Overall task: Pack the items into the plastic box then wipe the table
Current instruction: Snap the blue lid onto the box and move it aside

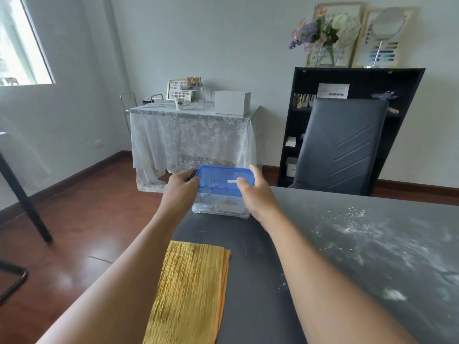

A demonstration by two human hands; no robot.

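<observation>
A clear plastic box point(219, 207) with a blue lid point(221, 178) stands at the far left corner of the dark grey table point(310, 234). Small items show dimly through its wall. My left hand point(182, 188) grips the lid's left end and my right hand point(255, 192) grips its right end, thumbs on top. A folded yellow cloth point(191, 289) lies on the table near me, between my forearms. White powder point(360, 227) is smeared over the right part of the tabletop.
A dark padded chair point(340, 147) stands behind the table's far edge, with a black shelf point(360, 78) behind it. A lace-covered side table point(191, 135) carrying a white box is across the wooden floor. A black table leg point(24, 202) is at the left.
</observation>
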